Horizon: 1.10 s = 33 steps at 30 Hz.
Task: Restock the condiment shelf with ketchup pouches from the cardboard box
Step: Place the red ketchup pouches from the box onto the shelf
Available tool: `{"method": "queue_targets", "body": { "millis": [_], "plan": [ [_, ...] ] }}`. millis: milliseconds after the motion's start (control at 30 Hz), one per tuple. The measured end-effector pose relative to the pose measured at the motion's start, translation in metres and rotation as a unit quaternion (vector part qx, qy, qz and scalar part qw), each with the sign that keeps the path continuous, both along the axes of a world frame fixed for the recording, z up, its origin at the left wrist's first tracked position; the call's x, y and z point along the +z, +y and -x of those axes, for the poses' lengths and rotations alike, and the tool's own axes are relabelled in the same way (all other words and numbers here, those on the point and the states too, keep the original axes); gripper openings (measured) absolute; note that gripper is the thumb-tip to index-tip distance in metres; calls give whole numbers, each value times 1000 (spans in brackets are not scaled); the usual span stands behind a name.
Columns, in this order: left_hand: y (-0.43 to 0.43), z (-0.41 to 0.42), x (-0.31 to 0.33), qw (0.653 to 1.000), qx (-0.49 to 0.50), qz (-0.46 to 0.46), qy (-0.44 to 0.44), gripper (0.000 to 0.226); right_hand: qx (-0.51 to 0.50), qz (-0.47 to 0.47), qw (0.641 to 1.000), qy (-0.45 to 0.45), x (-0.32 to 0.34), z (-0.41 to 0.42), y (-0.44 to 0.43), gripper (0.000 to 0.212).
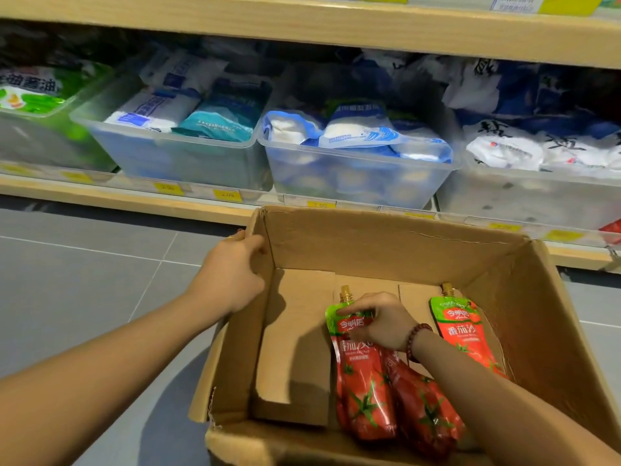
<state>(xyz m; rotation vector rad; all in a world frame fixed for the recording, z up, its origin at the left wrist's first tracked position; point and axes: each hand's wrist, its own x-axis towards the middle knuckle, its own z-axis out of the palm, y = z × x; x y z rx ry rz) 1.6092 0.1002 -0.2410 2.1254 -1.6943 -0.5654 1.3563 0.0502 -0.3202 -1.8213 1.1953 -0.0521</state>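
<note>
Head view: the cardboard box (369,243) fills the lower middle of the frame, in front of the shelf (134,200) with its clear bins (353,183).

Left grip (232,274): fingers wrapped over the box's left wall, thumb inside, steadying it.

Right grip (379,322): down in the box, thumb and curled fingers pinching the green shoulder of a ketchup pouch (364,395), just under its gold spout (346,294).

- That pouch lies flat on the box floor, lower centre of the frame, overlapping a second pouch (426,418) to its right.
- A third pouch (467,334) lies against the right wall, apart from the pair.

Handling, as I judge it:
- The film is soft and glossy and the belly is full, so a pouch will sag and swing when I lift it and may slip if I squeeze it mid-body.
- The stiff spout and sealed shoulder are the place to hold; the hold I have now looks right.
- I'll lift straight up so the pouch peels off its neighbour without dragging it.
</note>
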Motion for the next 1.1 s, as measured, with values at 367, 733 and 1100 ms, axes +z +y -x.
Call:
{"method": "queue_targets", "body": {
  "millis": [367, 733, 1100],
  "plan": [
    [14, 4, 13, 996, -34, 59, -60, 62, -133, 56, 958, -250, 69, -4, -7, 24],
    [-27, 48, 125, 938, -203, 217, 177, 92, -69, 253, 901, -346, 263, -27, -64, 25],
    [-79, 33, 222, 883, -298, 252, 259, 94, -15, 327, 856, -399, 392, -38, -94, 22]
  ]
}}
